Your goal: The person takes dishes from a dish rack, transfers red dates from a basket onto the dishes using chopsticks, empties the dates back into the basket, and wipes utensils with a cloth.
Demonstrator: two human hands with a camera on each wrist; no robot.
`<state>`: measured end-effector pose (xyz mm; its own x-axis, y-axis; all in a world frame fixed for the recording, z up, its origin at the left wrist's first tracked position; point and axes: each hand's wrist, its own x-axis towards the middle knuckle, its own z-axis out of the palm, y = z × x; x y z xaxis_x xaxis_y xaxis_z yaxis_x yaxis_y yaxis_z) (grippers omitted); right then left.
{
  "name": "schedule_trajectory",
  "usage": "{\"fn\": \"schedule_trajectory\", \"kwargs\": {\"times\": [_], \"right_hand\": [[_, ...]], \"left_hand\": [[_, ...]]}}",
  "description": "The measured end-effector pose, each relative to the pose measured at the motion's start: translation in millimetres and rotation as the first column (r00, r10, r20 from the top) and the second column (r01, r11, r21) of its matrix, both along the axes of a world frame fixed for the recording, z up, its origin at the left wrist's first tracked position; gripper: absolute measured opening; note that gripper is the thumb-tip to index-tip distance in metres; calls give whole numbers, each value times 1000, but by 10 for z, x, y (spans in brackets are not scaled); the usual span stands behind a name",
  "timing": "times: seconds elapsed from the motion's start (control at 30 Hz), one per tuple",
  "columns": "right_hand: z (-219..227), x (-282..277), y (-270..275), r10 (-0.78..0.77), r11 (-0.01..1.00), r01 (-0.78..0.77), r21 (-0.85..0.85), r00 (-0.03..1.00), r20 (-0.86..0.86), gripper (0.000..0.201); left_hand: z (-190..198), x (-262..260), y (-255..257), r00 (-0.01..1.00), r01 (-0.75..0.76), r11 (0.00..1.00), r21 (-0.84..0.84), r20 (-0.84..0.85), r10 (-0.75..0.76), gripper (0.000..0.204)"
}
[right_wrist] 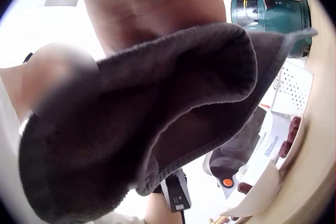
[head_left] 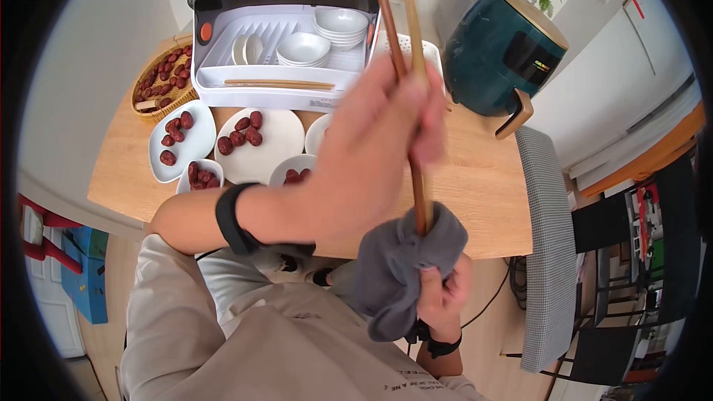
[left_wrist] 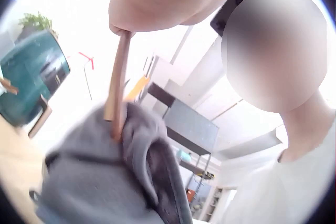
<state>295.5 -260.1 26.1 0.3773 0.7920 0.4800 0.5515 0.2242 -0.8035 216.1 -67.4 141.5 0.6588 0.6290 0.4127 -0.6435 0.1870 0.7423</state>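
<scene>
My left hand, blurred in the head view, grips a pair of wooden chopsticks, one reddish brown and one lighter. They stand nearly upright, their lower ends going into a bunched grey cloth. In the left wrist view the chopsticks drop from the fingers into folds of the same cloth. Below the table edge, my right hand pinches the cloth from the right side. The right wrist view shows the cloth draped large in front, hiding the fingers of that hand.
Behind the hands stands a white dish cabinet with bowls and more chopsticks. Plates and small bowls with red dates line the left, beside a wicker basket. A green air fryer is at the back right.
</scene>
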Motion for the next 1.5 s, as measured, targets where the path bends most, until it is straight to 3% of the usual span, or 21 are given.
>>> {"fn": "schedule_trajectory", "kwargs": {"times": [0.03,0.1,0.13,0.2,0.23,0.3,0.4,0.5,0.57,0.6,0.63,0.67,0.7,0.77,0.8,0.87,0.97,1.17,1.37,1.43,1.5], "right_hand": [[-4,28,4,7,1000,-7,0,1000,-2,32],[-2,63,6,-258,900,381,212,858,-445,45],[38,87,27,-245,848,430,310,837,-489,45],[141,125,3,-84,816,363,450,844,-529,53],[156,92,7,-83,815,365,449,842,-534,53],[205,-24,43,-21,851,355,387,760,-650,59],[209,-26,64,113,883,235,406,733,-670,56],[120,-11,80,219,867,187,461,689,-691,51],[93,-28,64,-3,863,353,361,719,-695,49],[180,-1,23,-267,804,569,174,606,-749,47],[221,90,-11,-226,800,572,182,568,-791,47],[286,227,-45,-4,837,471,280,516,-857,47],[338,380,-69,216,840,376,390,428,-877,47],[136,679,-76,122,817,461,346,448,-886,46],[0,800,-75,-52,831,480,280,569,-820,45],[-321,963,-24,-165,782,568,258,587,-793,42],[-469,959,105,-264,756,620,208,580,-770,41],[-810,960,129,-324,831,531,167,706,-630,33],[-860,920,164,-370,843,514,161,770,-519,31],[-890,911,153,-391,846,515,137,775,-496,37],[-909,907,130,-151,894,373,250,773,-616,48]], "left_hand": [[79,-8,206,999,-5,996,93,38,1,17],[215,-156,354,935,91,853,515,-339,105,14],[108,-140,329,933,92,854,513,-343,105,14],[-164,-107,183,896,396,447,802,-444,4,20],[-209,-122,121,893,400,445,801,-449,5,20],[-233,-144,28,735,663,245,707,-677,-35,31],[-185,-121,73,670,738,131,662,-742,-22,36],[-238,-198,72,604,794,191,577,-785,-137,34],[-124,-250,173,572,813,147,563,-820,-23,32],[-46,-271,277,540,829,107,548,-836,98,30],[-118,-304,485,623,751,104,652,-752,217,24],[-182,-348,739,687,661,84,746,-646,333,19],[-119,-364,969,712,535,227,814,-578,398,18],[-234,-453,1583,517,448,257,856,-483,706,28],[-264,-506,1830,473,444,208,872,-425,771,36],[-386,-564,2263,317,536,223,814,-438,841,39],[-723,-586,2552,415,457,204,866,-410,812,40],[-899,-573,2539,400,535,116,837,-372,838,34],[-668,-246,2128,476,480,3,877,-264,839,19],[-590,82,1915,664,335,27,942,-257,702,15],[-539,480,1755,749,322,35,946,-277,602,16]]}}
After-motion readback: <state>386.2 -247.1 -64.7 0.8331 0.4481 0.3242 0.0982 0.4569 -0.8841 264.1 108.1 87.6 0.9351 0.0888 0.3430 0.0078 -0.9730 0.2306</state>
